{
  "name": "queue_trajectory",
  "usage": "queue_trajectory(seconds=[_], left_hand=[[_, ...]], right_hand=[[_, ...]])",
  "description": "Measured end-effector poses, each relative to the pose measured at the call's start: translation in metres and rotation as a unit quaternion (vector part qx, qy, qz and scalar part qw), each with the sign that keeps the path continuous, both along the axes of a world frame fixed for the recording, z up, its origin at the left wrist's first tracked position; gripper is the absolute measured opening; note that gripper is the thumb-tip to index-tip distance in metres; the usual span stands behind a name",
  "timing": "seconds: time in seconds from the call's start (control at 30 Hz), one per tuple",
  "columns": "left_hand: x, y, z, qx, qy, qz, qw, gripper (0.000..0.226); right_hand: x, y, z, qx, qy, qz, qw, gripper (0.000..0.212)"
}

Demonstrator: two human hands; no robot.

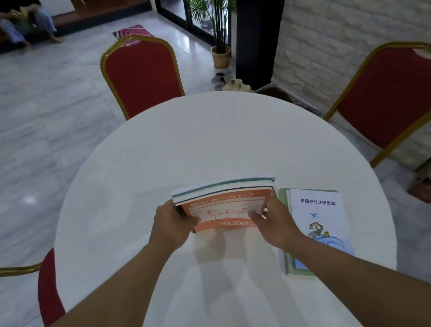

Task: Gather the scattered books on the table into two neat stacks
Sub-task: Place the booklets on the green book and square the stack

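Observation:
A stack of several books sits near the middle of the round white table (205,142). Its top book is orange with a Snoopy cover (224,212); under it lie a dark book and teal and white ones (222,188). My left hand (172,225) grips the stack's left side and my right hand (271,221) grips its right near corner. The stack's near edge looks lifted slightly off the table. A second stack lies flat to the right, topped by a white booklet with a blue plane (322,219) over a green book (292,261).
Red chairs with gold frames stand around the table: one at the far side (142,72), one at the right (397,95), one at the left (48,288). A potted palm (218,34) and slippers sit on the marble floor beyond. People sit at the far left.

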State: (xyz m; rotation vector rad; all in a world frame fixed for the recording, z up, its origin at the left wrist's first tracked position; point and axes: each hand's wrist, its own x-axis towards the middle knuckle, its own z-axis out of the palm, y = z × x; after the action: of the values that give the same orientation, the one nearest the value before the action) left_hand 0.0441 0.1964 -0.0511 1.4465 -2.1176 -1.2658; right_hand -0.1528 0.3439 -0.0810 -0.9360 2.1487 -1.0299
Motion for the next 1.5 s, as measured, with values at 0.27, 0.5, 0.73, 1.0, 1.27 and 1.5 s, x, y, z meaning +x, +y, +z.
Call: queue_trajectory(seconds=[0.27, 0.5, 0.73, 1.0, 1.27, 1.5], left_hand=[[-0.002, -0.002, 0.001, -0.016, -0.051, -0.023, 0.998, 0.038], [0.0, -0.003, -0.001, -0.004, -0.047, -0.027, 0.999, 0.039], [-0.003, -0.002, 0.0, -0.01, -0.045, -0.036, 0.998, 0.04], [-0.009, -0.009, 0.001, 0.004, -0.065, -0.046, 0.997, 0.043], [-0.007, -0.011, 0.002, 0.0, -0.045, -0.037, 0.998, 0.041], [-0.01, -0.015, -0.001, 0.017, -0.034, -0.046, 0.998, 0.045]], right_hand=[[-0.002, 0.002, 0.003, -0.003, 0.008, 0.019, 1.0, 0.047], [0.001, 0.0, 0.002, 0.008, 0.002, 0.019, 1.0, 0.044], [0.001, 0.001, 0.001, -0.001, -0.004, -0.006, 1.0, 0.044], [0.001, 0.002, -0.005, 0.022, 0.008, 0.008, 1.0, 0.046], [0.0, -0.001, 0.0, 0.008, 0.004, 0.003, 1.0, 0.045], [-0.003, -0.006, 0.0, 0.019, 0.011, 0.008, 1.0, 0.048]])
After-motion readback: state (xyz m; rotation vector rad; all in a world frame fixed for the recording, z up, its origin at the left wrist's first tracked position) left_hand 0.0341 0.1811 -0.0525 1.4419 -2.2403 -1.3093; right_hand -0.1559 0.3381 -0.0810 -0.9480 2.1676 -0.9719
